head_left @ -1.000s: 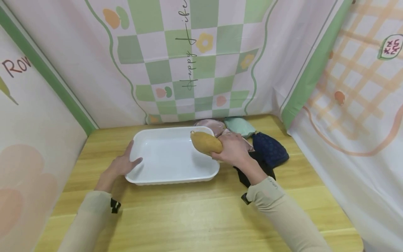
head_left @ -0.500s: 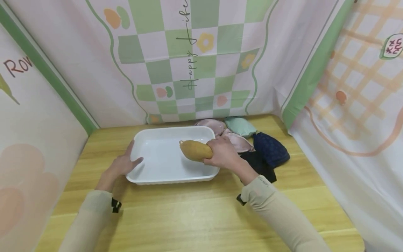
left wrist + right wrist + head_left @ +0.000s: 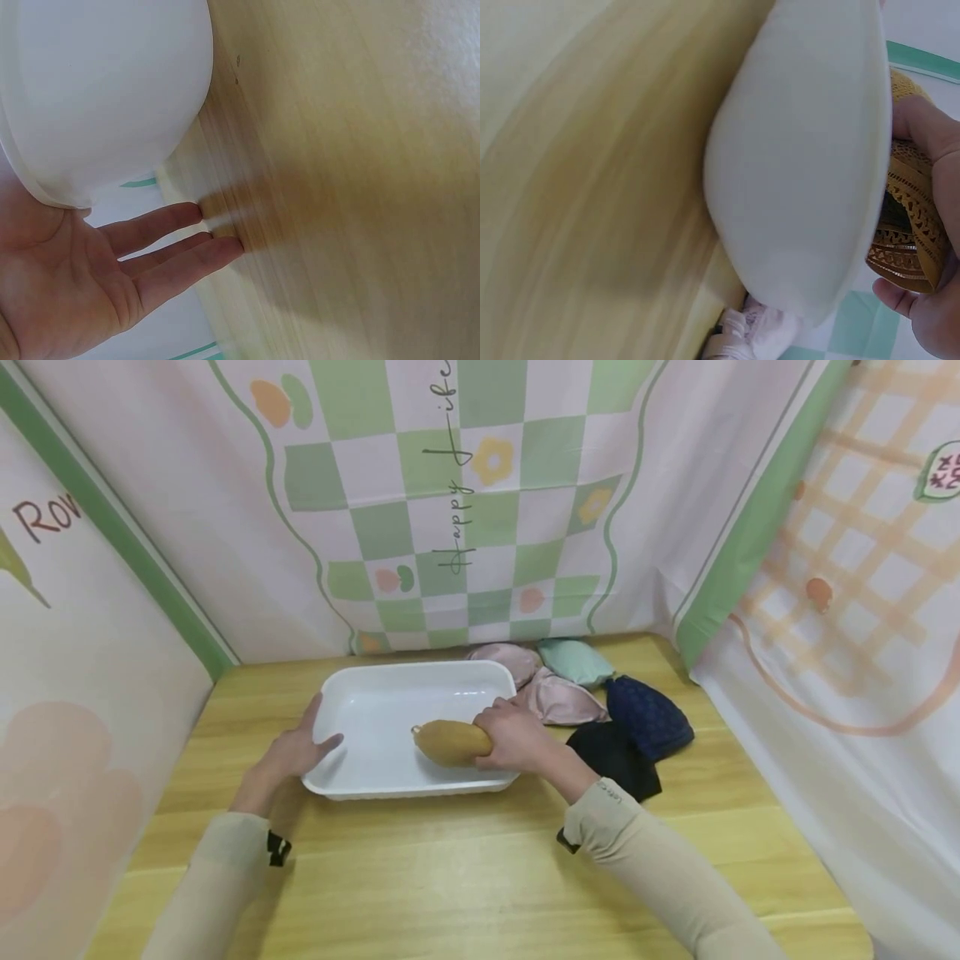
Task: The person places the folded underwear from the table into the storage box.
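Note:
A white tray [image 3: 367,727] lies on the wooden table, with my left hand [image 3: 288,750] at its left end. The thumb hooks over the rim; in the left wrist view three fingers [image 3: 176,274] reach straight down outside the wall towards the tabletop. My right hand [image 3: 517,737] grips the end of a folded mustard-yellow bra [image 3: 448,743] low over the tray's right half. A small loop sticks out at the bra's left tip. Lacy trim and the open hollow of the folded bra [image 3: 907,240] show in the right wrist view.
Right of the tray lie a pink bra [image 3: 558,697], a mint-green one [image 3: 576,662], a navy one [image 3: 648,717] and a black garment [image 3: 615,760], close together. Patterned curtains [image 3: 480,527] hang behind and along both sides of the table [image 3: 450,877].
My right hand has carried the mustard-yellow bra left and towards me, from over the tray's right edge to lower over its inside. The left hand stays at the tray's left end.

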A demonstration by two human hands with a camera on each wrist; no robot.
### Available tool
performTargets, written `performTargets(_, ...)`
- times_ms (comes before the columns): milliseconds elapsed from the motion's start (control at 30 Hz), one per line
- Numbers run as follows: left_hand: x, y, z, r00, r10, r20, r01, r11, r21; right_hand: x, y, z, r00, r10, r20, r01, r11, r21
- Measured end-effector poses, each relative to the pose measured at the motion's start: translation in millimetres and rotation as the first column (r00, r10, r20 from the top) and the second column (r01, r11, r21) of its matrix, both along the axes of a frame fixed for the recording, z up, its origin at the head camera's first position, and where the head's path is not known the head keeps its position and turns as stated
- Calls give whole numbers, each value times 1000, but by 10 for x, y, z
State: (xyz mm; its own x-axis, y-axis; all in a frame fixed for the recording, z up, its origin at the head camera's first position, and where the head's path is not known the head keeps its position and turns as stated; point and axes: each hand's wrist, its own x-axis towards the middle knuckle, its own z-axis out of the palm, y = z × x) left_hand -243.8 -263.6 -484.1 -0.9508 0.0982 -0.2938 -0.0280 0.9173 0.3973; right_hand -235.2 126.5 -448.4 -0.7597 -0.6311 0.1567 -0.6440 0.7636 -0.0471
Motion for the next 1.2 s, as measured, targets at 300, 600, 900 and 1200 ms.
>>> performTargets(300,-13,-14,3,1000,1,7,-1,1000,2,11,-53,-96,999,49,24,-49,999,18)
performTargets(600,-12,8,13,1000,15,24,-15,1000,3,19,-58,-71,998,16,59,-23,992,122)
performTargets(900,-8,1,26,1000,19,22,-19,1000,-5,-40,-29,-5,987,-48,156,32,994,103)
performTargets(1200,27,28,28,1000,27,10,-27,1000,-2,-33,51,90,985,-102,141,97,994,41)
